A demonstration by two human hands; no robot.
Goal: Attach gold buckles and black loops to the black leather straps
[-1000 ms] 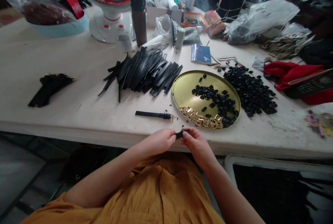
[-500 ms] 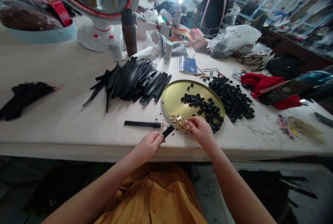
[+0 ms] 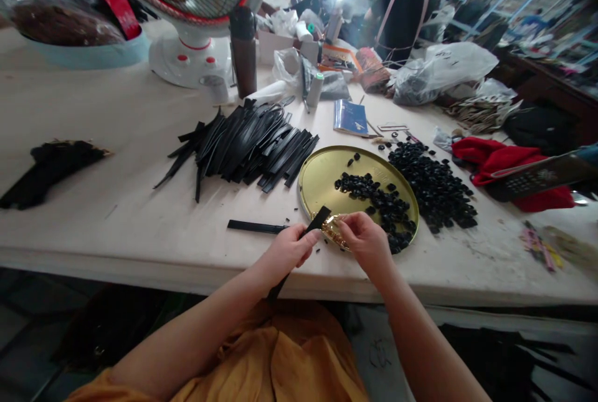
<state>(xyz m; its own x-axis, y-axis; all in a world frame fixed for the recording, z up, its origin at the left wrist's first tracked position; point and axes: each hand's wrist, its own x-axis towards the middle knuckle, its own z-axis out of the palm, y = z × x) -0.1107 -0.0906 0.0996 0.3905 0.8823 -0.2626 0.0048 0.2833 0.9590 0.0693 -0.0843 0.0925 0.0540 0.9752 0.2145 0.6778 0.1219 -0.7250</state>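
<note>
My left hand [image 3: 289, 249] is closed around a black strap [image 3: 321, 217], whose flat end sticks out past my thumb while its tail hangs below the table edge. Fingers pinched, my right hand [image 3: 367, 240] holds a small gold buckle [image 3: 332, 221] just beside that end. Beneath it, a pile of gold buckles [image 3: 337, 240] lies at the near rim of a round gold tray [image 3: 322, 171], partly hidden by my fingers. Small black loops [image 3: 387, 205] fill the tray's right side. Another black strap [image 3: 252, 226] rests on the table, its right end behind my left hand.
Many black straps [image 3: 243, 146] are heaped left of the tray, and more black loops [image 3: 434, 184] to its right. Behind stand a fan [image 3: 191, 59], a thread spool [image 3: 316, 89] and a blue booklet [image 3: 350, 117]. Red cloth [image 3: 527, 171] lies right; a person [image 3: 404, 15] is beyond.
My left hand has moved up and right, bringing the strap's end over the tray's near rim. My right hand has lifted a gold buckle from the pile toward the strap. The view has shifted slightly.
</note>
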